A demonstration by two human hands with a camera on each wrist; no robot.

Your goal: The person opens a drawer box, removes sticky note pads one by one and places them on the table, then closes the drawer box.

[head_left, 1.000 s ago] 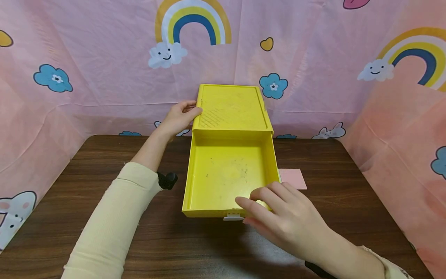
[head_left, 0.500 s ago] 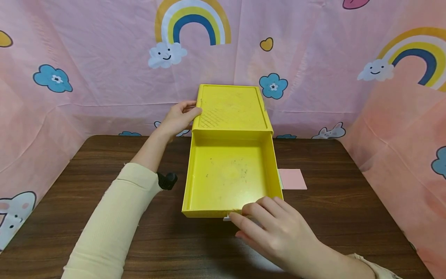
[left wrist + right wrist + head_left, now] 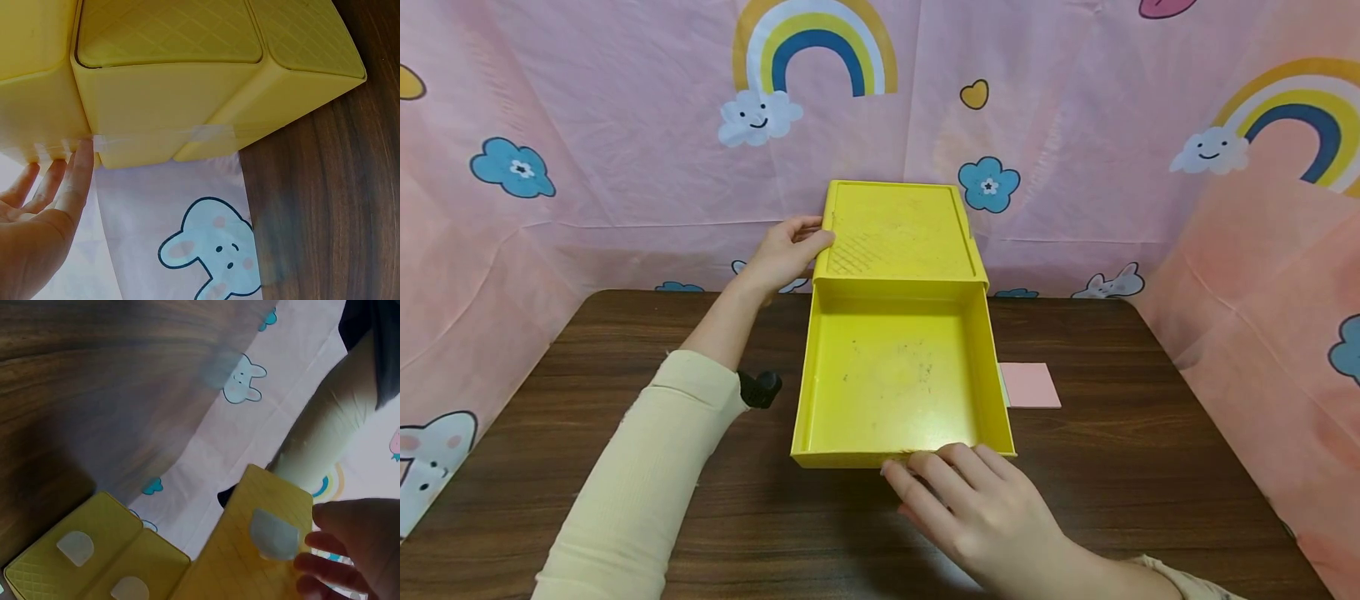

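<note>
Right hand (image 3: 981, 517): fingers loosely spread, nearly straight, tips resting on front wall of yellow drawer (image 3: 898, 379) by small white pull tab (image 3: 274, 534); nothing grasped.

Left hand (image 3: 782, 254): fingers extended flat against left side of yellow cabinet (image 3: 898, 229), thumb on top edge; bracing, not curled round it.

Drawer pulled fully out, long axis running 12 to 6, open end up, front toward 6, at centre of dark wood table (image 3: 1150, 467).

Pink note pad (image 3: 1030, 385) at 3 of drawer, just beside.
</note>
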